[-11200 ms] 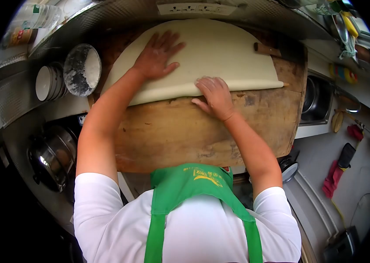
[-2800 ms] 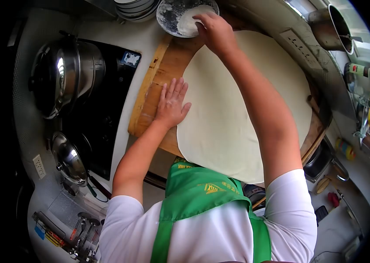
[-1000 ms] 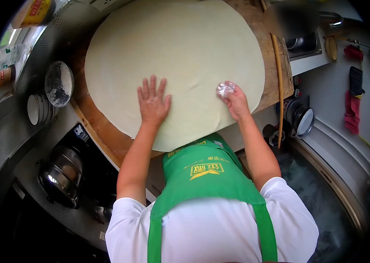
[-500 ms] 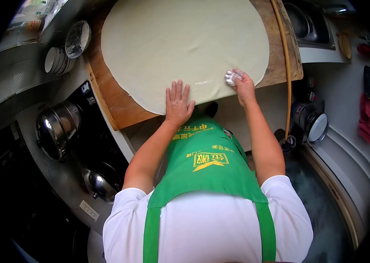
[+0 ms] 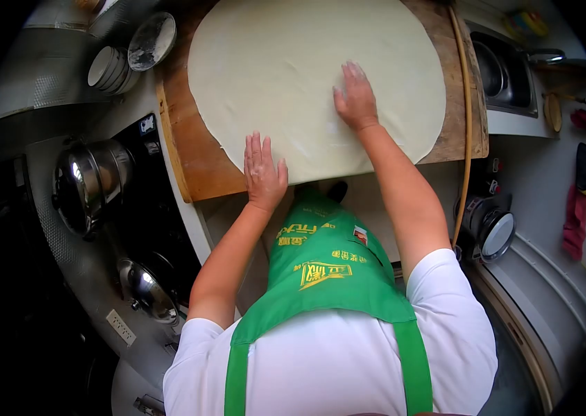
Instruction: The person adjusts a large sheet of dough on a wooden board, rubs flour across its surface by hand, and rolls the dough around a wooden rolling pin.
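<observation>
At the far left I see a shiny steel pot with a lid (image 5: 88,182), then a stack of white ceramic bowls (image 5: 107,69). Just right of them, a small pale label (image 5: 147,125) on the black stovetop is too small for me to read, and a round metal bowl dusted with white flour (image 5: 152,43) sits beyond it. Next comes the brown wooden board (image 5: 213,173); on its near side the person's left hand (image 5: 264,175) lies flat, fingers side by side, thumb apart, gripping nothing. It touches the broad, thin, cream-coloured sheet of dough (image 5: 276,83), which covers most of the board and reaches its near edge. I judge the step to be flouring and smoothing that sheet; the next move calls for a light, flat palm over the faint wrinkles. The green cloth apron (image 5: 328,305) carries yellow Chinese characters, the boxed pair perhaps 金徽. Farther right, the right hand (image 5: 357,100) appears spread on the sheet, clamped on nothing. A long, slim wooden rod (image 5: 468,125) lies along the board's right side.
</observation>
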{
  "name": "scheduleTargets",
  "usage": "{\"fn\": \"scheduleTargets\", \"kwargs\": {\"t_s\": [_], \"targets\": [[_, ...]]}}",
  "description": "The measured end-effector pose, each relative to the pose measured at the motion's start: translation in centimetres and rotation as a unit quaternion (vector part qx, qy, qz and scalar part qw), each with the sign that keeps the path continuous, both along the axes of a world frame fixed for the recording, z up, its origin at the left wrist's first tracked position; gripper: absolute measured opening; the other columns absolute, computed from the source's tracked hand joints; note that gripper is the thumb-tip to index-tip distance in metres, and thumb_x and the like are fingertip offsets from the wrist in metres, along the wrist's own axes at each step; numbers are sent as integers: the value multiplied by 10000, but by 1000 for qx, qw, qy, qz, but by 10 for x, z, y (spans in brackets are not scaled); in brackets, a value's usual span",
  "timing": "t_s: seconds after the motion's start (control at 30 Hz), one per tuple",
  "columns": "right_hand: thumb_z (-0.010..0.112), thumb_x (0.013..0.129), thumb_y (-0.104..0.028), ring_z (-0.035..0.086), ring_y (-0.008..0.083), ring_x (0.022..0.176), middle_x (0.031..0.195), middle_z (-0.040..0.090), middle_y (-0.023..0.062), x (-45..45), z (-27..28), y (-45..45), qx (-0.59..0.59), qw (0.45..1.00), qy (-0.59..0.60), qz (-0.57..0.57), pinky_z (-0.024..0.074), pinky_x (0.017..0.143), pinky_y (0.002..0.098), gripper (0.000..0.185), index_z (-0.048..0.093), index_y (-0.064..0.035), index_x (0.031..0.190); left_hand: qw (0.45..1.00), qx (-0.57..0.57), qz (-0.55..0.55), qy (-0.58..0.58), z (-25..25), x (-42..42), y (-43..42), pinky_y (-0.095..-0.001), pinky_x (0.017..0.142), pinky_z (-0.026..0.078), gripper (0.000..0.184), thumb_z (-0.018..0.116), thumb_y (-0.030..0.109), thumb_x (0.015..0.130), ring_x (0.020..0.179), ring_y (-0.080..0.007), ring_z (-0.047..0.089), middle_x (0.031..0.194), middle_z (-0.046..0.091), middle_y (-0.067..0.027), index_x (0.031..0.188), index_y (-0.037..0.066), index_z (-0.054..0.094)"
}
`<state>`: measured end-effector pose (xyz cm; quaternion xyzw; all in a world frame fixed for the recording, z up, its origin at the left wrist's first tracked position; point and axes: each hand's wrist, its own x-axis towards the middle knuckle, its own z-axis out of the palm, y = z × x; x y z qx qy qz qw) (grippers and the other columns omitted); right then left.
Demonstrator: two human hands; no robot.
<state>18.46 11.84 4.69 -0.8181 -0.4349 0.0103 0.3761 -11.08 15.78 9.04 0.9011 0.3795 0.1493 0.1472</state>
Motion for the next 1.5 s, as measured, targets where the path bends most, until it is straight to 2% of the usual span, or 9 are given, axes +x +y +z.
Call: {"fn": "scheduleTargets", "kwargs": {"t_s": [0.17, 0.23, 0.37, 0.53, 0.67, 0.77, 0.97, 1.27, 1.5], "targets": [[544, 998, -463, 233, 333, 1592, 1701, 297, 167, -15, -7, -12, -200, 935, -124, 265, 151, 1309, 478, 758, 362, -59, 1613, 982, 28, -113, 147, -66, 63, 66, -505, 1307, 112, 778, 528, 420, 1005, 1602, -361, 198, 1714, 263, -190, 1621, -6, 317], [563, 988, -475, 246, 377, 1580, 1706, 285, 180, 20, -17, 23, -202, 960, -153, 119, 163, 1295, 509, 780, 369, -44, 1608, 979, -2, -181, 92, -52, 104, 111, -515, 1305, 99, 773, 501, 453, 1014, 1605, -352, 197, 1719, 260, -180, 1624, 12, 324], [545, 992, -503, 233, 384, 1582, 1692, 286, 231, 35, -15, 165, -216, 965, -141, -43, 147, 1295, 523, 778, 388, -36, 1595, 988, 88, -4, 130, -59, 151, 256, -540, 1297, 104, 767, 474, 488, 1026, 1601, -352, 206, 1716, 261, -195, 1613, 12, 341], [539, 1012, -470, 243, 369, 1579, 1679, 347, 156, -68, -3, 182, -182, 934, -109, 287, 172, 1293, 532, 661, 463, -120, 1568, 984, 73, 131, 92, -62, 119, 322, -525, 1290, 129, 765, 556, 425, 1004, 1579, -406, 230, 1658, 326, -286, 1567, -57, 367], [612, 957, -505, 204, 386, 1591, 1718, 282, 109, -23, 11, 65, -277, 943, -37, 179, 154, 1271, 617, 731, 441, -194, 1596, 979, -18, -85, 183, -47, 166, 230, -522, 1306, 62, 850, 522, 461, 1006, 1623, -373, 100, 1734, 176, -224, 1636, -35, 240], [661, 920, -494, 195, 457, 1576, 1704, 243, 239, 87, -9, 25, -296, 949, -110, -27, 114, 1268, 631, 858, 364, -85, 1613, 949, -29, -308, 67, -47, 236, 198, -522, 1304, 107, 800, 520, 491, 1004, 1612, -329, 183, 1715, 267, -183, 1620, 15, 331], [570, 986, -452, 269, 431, 1549, 1650, 343, 259, 158, -3, 208, -218, 963, -153, -30, 159, 1283, 552, 736, 413, -20, 1560, 987, 57, -143, 33, -50, 309, 318, -513, 1285, 182, 680, 516, 403, 1020, 1568, -328, 283, 1665, 367, -169, 1580, 38, 392], [579, 967, -422, 362, 347, 1518, 1601, 451, 185, 16, -12, 341, -59, 942, -139, 301, 221, 1277, 505, 667, 500, -26, 1498, 968, 19, 233, 92, -61, 144, 337, -538, 1282, 130, 737, 492, 340, 1029, 1594, -403, 179, 1693, 266, -252, 1598, -79, 281], [584, 980, -426, 350, 344, 1518, 1591, 458, 180, 161, -4, 274, -136, 983, -111, 51, 235, 1272, 477, 703, 447, -9, 1529, 983, 60, 137, 111, -60, 249, 341, -613, 1256, 141, 749, 506, 410, 1018, 1579, -445, 194, 1696, 254, -262, 1602, -22, 321]]}}
